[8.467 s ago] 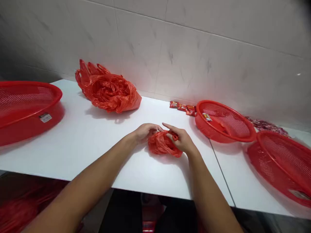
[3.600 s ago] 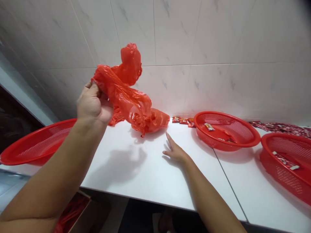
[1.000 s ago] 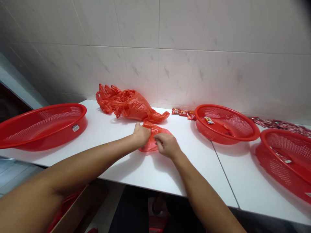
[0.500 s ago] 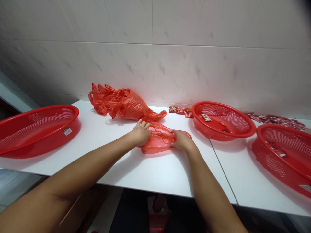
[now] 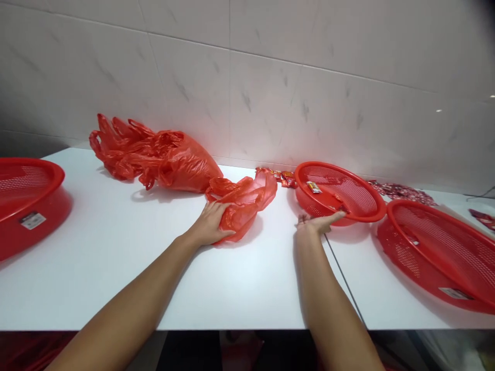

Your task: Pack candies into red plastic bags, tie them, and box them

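Left hand (image 5: 211, 226) clutches crumpled red plastic bag (image 5: 245, 200), seemingly unfilled; right hand (image 5: 319, 223), spread flat, beside round red mesh basket (image 5: 348, 191), two o'clock

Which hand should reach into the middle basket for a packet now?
Probably right. The right hand lies open beside the rim of the middle basket, near the packet inside; the left hand holds the red bag, farther away.

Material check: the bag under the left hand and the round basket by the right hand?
Red bag: thin plastic film, glossy, slightly see-through; it crinkles and slumps. Round basket: likely rigid moulded plastic; smooth shiny rim, fine perforated wall.
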### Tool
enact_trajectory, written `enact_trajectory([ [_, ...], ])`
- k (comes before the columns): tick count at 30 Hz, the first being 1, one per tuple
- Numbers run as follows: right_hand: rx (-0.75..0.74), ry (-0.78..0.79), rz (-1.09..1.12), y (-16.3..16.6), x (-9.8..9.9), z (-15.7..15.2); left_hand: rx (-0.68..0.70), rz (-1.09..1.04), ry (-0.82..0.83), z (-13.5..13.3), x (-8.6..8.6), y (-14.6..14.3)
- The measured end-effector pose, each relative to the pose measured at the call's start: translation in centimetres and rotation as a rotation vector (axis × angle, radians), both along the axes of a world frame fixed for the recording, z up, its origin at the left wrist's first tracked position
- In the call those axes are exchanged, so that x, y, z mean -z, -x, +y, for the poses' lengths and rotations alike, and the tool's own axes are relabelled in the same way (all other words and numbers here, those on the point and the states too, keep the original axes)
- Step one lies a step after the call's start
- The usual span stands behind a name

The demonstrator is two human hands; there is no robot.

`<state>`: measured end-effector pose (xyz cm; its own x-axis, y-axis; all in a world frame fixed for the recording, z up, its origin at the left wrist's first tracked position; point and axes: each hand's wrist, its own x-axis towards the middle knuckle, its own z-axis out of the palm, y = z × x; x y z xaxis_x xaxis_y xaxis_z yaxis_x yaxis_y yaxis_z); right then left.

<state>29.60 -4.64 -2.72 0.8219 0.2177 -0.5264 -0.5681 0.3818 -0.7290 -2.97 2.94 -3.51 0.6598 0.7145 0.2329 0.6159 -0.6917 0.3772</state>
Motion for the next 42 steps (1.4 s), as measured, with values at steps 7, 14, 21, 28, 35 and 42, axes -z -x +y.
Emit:
enact_trajectory([
  [7,-0.198,-0.055,-0.010,-1.9,-0.2,-0.4,0.087,-0.087,-0.146,-0.6,-0.6,-0.4],
  [14,-0.339,-0.126,-0.161,-4.5,0.5,-0.6,0.236,-0.106,-0.138,-1.4,-0.9,-0.6],
  [21,-0.324,-0.214,-0.201,-2.6,-0.1,0.0,0.150,0.003,-0.079,-1.5,-0.2,-0.4],
  [28,-0.755,-0.480,-0.218,-1.3,-2.3,-1.5,0.086,0.118,-0.063,-1.8,-0.5,-0.2],
  [35,-0.802,-0.572,-0.247,0.3,-4.5,-3.4,0.096,0.098,-0.034,-1.7,0.0,-0.4],
  [42,-0.862,-0.634,-0.228,2.3,-4.5,-3.1,0.165,0.070,-0.001,-1.6,0.3,-0.7],
])
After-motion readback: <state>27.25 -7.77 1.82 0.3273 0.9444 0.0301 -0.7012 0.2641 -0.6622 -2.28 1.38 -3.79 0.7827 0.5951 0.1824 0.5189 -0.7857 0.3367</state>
